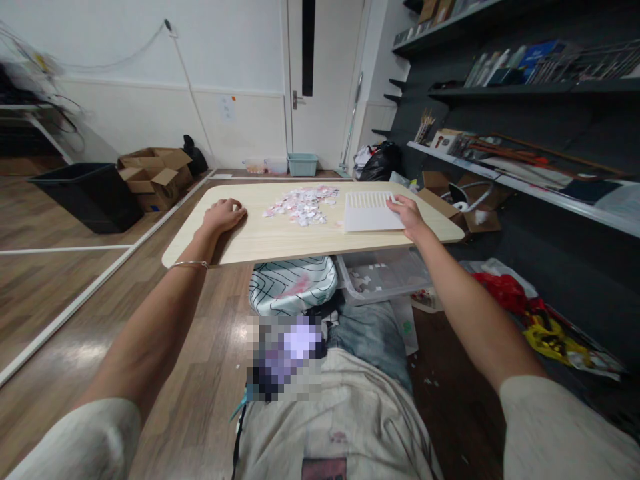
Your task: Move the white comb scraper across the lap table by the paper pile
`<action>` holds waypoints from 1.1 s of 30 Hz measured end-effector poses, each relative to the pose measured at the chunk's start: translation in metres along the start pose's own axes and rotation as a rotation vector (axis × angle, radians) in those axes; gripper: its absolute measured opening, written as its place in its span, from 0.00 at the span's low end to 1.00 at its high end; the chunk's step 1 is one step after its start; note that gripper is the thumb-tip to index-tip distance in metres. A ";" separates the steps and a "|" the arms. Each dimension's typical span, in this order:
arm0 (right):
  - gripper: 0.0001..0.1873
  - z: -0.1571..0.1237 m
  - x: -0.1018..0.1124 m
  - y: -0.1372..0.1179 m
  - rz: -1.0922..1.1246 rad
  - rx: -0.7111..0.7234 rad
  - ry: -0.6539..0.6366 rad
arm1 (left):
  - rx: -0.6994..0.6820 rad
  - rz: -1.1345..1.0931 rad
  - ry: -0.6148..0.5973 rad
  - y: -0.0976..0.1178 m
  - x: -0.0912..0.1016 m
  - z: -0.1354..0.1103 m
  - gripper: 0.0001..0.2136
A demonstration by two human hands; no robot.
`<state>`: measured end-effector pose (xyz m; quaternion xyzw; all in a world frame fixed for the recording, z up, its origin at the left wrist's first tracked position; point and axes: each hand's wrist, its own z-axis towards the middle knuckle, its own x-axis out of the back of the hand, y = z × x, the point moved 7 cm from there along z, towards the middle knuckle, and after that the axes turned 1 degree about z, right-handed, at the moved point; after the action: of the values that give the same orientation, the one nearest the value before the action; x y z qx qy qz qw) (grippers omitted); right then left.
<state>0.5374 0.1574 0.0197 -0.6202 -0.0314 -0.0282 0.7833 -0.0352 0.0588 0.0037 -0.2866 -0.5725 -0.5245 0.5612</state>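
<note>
On the left part of a pale wooden table (280,243) rests my left hand (224,217), palm down with its fingers loosely bent and nothing visible in them. My right hand (407,217) grips the right side of a flat white board (373,220), thumb on top. A row of narrow slots runs along the board's far part, and it lies on or just above the tabletop; I cannot tell which. Between my hands, left of the board, spreads a pile of small white and pinkish paper scraps (305,203).
Under the table's near edge are a patterned fabric-lined basket (295,287) and a clear plastic bin (395,270) with a few scraps. A black bin (90,197) and cardboard boxes (155,177) stand left. Dark shelves (525,110) line the right wall. A door (325,87) is ahead.
</note>
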 end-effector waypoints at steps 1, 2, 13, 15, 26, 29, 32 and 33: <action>0.29 0.001 0.002 0.000 -0.004 0.009 0.031 | 0.003 0.003 -0.005 0.000 0.000 -0.001 0.31; 0.30 0.002 0.004 0.000 -0.011 0.019 0.062 | 0.006 0.004 -0.010 0.001 0.000 -0.001 0.31; 0.33 0.007 0.010 0.000 -0.016 0.068 0.164 | 0.003 -0.012 -0.004 0.002 0.004 -0.006 0.31; 0.35 0.008 0.009 0.001 -0.022 0.077 0.154 | 0.004 -0.020 0.004 0.002 0.005 -0.006 0.31; 0.19 0.002 0.014 -0.003 -0.103 0.106 0.210 | 0.012 -0.017 -0.001 0.003 0.005 -0.007 0.31; 0.18 -0.001 0.007 -0.006 -0.107 0.073 0.153 | 0.004 -0.028 0.016 0.004 0.006 -0.007 0.31; 0.20 -0.003 -0.001 -0.006 -0.131 0.032 0.068 | 0.005 -0.032 0.014 0.004 0.007 -0.008 0.33; 0.21 -0.004 -0.003 -0.006 -0.127 0.015 0.042 | 0.007 -0.034 0.012 0.004 0.007 -0.008 0.34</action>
<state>0.5340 0.1523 0.0239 -0.6102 -0.0546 -0.0906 0.7851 -0.0303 0.0508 0.0098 -0.2717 -0.5756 -0.5337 0.5568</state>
